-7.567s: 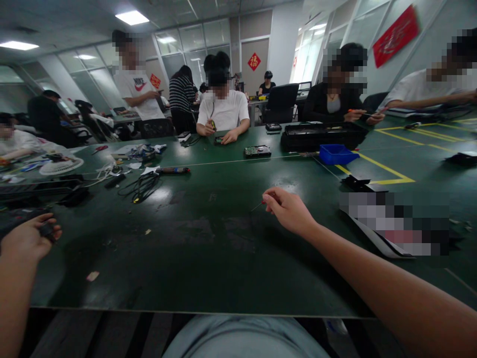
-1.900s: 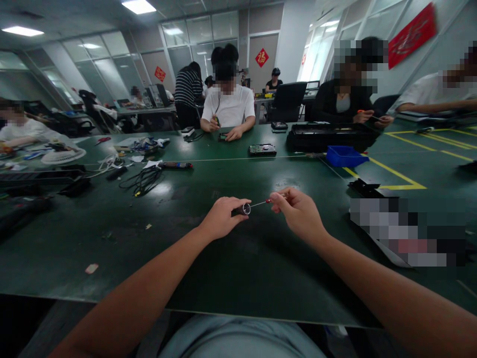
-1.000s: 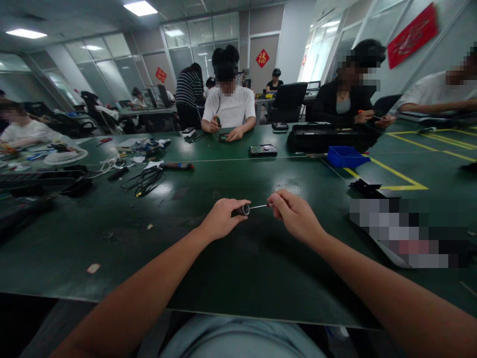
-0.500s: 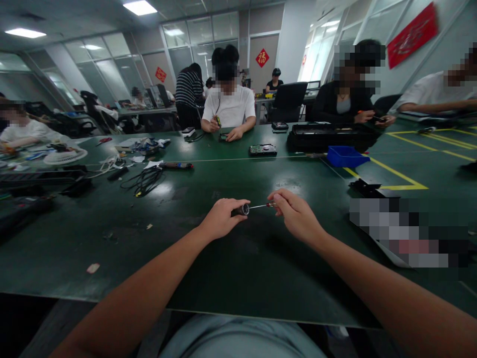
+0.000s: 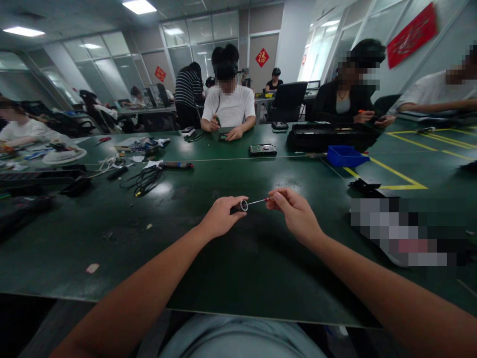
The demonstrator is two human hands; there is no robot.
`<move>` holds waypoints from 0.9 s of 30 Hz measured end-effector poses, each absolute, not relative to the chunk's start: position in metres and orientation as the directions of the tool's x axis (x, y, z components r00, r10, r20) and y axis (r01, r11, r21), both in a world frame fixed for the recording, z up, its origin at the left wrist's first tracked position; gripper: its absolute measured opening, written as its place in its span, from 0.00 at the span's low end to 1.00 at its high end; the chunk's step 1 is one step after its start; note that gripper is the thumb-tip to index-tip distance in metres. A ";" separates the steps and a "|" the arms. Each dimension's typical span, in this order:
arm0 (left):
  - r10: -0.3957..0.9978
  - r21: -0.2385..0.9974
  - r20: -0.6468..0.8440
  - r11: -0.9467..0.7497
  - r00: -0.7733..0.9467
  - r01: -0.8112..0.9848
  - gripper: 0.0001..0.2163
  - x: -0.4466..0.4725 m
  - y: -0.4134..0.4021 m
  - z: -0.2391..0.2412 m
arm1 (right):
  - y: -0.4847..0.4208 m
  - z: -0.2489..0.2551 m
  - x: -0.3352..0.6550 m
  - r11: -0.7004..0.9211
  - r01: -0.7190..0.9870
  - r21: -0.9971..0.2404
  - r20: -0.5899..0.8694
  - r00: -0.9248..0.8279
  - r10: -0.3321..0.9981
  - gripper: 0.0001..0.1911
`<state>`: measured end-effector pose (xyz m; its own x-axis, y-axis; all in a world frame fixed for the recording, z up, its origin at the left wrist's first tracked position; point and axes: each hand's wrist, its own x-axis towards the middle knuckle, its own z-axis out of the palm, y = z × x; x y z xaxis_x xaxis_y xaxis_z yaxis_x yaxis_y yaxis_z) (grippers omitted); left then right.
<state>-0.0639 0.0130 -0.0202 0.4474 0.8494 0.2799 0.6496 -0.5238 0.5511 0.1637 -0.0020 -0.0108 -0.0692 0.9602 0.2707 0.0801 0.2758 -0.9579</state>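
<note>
My left hand (image 5: 222,216) is closed around a small dark cylinder with a silvery ring end (image 5: 242,205), held just above the green table (image 5: 208,258). My right hand (image 5: 294,211) pinches a thin screwdriver with a red collar (image 5: 260,201). Its metal tip points left into the open end of the cylinder. Both hands hover at the middle of the table, a little apart from each other.
A black flat part (image 5: 365,187) and a blurred object lie to the right. A blue bin (image 5: 343,155), a black tray (image 5: 328,135) and a circuit board (image 5: 263,149) sit farther back. Tangled cables (image 5: 143,181) lie at the left. Several people sit around the table.
My left hand came in from the far left with the cylinder and met the right hand. Over the last second the screwdriver tip stays at the cylinder's end, both hands lifting slightly.
</note>
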 end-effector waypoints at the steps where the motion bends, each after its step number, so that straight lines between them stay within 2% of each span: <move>1: 0.854 0.561 0.277 -0.516 0.441 0.647 0.19 -0.063 0.013 -0.020 | -0.001 -0.012 0.163 0.258 0.052 -0.965 0.255 -0.062 0.965 0.15; 7: 0.847 0.574 0.296 -0.528 0.442 0.626 0.20 -0.061 0.012 -0.017 | 0.001 -0.015 0.159 0.102 -0.141 -0.985 0.103 0.003 0.995 0.16; 12: 0.762 0.453 0.329 -0.646 0.558 0.614 0.18 -0.065 0.017 -0.014 | 0.010 -0.017 0.164 -0.043 -0.260 -0.965 -0.043 -0.005 0.999 0.14; 18: 0.783 0.400 0.268 -0.620 0.561 0.675 0.19 -0.067 0.021 -0.018 | 0.013 -0.018 0.166 0.068 -0.129 -0.989 0.061 0.056 0.997 0.15; 27: 0.799 0.426 0.263 -0.599 0.540 0.679 0.21 -0.063 0.016 -0.015 | 0.007 -0.020 0.161 0.214 0.014 -0.977 0.215 0.055 0.975 0.14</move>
<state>-0.0630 0.0161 -0.0153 0.5401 0.7994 0.2632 0.6786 -0.5986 0.4256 0.1609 0.0067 -0.0199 0.0554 0.9751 0.2148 0.0141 0.2143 -0.9767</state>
